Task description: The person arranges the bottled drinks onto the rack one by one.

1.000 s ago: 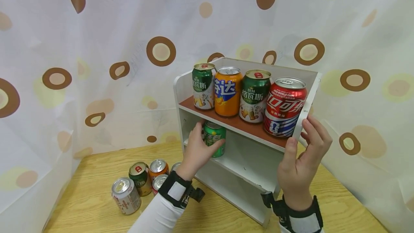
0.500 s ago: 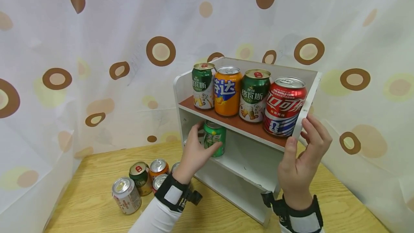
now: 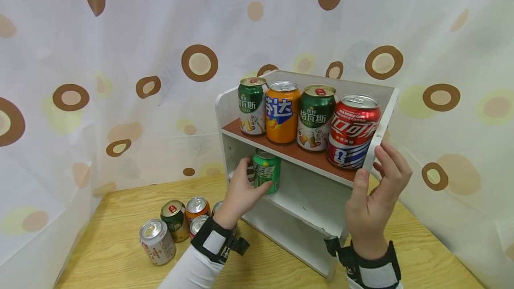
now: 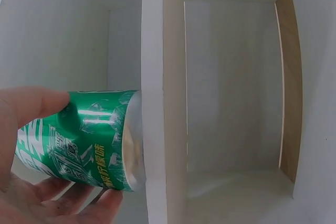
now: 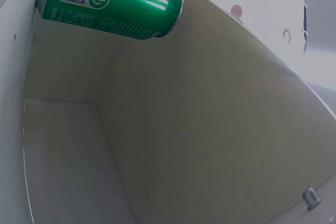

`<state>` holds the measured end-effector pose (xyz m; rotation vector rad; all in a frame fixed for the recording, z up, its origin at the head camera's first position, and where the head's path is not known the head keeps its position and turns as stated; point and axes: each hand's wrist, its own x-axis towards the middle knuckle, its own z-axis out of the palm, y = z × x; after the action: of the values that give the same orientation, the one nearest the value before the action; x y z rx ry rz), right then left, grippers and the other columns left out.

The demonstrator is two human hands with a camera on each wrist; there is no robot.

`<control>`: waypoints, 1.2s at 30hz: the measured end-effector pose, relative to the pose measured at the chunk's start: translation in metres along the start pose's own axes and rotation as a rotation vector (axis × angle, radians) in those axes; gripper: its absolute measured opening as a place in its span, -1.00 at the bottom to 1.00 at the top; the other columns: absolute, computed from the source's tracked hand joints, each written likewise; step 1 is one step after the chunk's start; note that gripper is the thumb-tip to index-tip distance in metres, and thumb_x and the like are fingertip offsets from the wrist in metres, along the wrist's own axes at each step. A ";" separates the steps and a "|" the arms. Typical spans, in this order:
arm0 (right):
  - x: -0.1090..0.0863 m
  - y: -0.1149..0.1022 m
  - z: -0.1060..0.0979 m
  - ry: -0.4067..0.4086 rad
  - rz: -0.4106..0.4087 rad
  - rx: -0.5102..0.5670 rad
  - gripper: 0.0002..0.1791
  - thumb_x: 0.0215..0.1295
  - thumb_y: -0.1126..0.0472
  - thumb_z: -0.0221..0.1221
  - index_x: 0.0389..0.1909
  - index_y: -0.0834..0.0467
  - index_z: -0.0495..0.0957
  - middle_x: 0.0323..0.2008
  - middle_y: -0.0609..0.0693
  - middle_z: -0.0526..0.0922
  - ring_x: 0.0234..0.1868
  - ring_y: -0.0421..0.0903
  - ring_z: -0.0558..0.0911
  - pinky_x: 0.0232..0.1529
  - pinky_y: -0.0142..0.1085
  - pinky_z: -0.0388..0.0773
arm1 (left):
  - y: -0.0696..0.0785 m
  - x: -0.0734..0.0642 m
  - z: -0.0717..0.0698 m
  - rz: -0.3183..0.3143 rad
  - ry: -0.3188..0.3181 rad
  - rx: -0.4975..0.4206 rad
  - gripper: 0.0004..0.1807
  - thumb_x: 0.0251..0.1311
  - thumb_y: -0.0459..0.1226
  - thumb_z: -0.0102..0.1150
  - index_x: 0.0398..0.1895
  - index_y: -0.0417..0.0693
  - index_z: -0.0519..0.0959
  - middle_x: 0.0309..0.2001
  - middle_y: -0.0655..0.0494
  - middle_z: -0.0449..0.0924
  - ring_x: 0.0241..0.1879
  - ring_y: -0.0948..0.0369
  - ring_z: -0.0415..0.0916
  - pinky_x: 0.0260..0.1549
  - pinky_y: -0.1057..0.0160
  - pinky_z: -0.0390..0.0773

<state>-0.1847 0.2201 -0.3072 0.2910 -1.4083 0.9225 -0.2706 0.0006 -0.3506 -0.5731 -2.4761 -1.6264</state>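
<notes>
A green soda can (image 3: 268,172) stands upright on the middle level of a small white shelf rack (image 3: 297,204), near its left wall. My left hand (image 3: 242,193) holds this can, thumb on one side and fingers on the other; the left wrist view shows the can (image 4: 92,135) with its base at the shelf board (image 4: 153,98). My right hand (image 3: 375,204) grips the front edge of the rack's right side panel (image 3: 381,128), thumb in front and fingers on the outer side. In the right wrist view the green can (image 5: 115,6) appears at the top, a fingertip on it.
On the top level stand two green-and-white cans (image 3: 252,108), an orange can (image 3: 283,113) and a red cola can (image 3: 353,133). Several cans, among them a pale can (image 3: 157,242), stand on the wooden table (image 3: 108,253) at left. A patterned curtain (image 3: 140,26) hangs behind.
The green can has turned in my left hand, so another part of its label faces front. My left fingers have shifted slightly down. The right hand stays put.
</notes>
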 end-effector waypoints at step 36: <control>0.000 0.000 0.000 0.002 0.005 -0.001 -0.62 0.44 0.34 -0.03 0.15 0.51 0.29 0.28 0.25 0.36 0.32 -0.02 0.35 0.19 -0.38 0.27 | 0.004 -0.010 0.029 0.103 -0.034 -0.051 -0.25 0.22 -0.18 0.43 0.40 -0.16 0.29 0.29 -0.12 0.50 0.22 -0.03 0.53 0.22 -0.01 0.61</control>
<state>-0.1844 0.2199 -0.3070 0.2855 -1.4082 0.9258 -0.2570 0.0256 -0.3622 -0.7279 -2.3914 -1.6578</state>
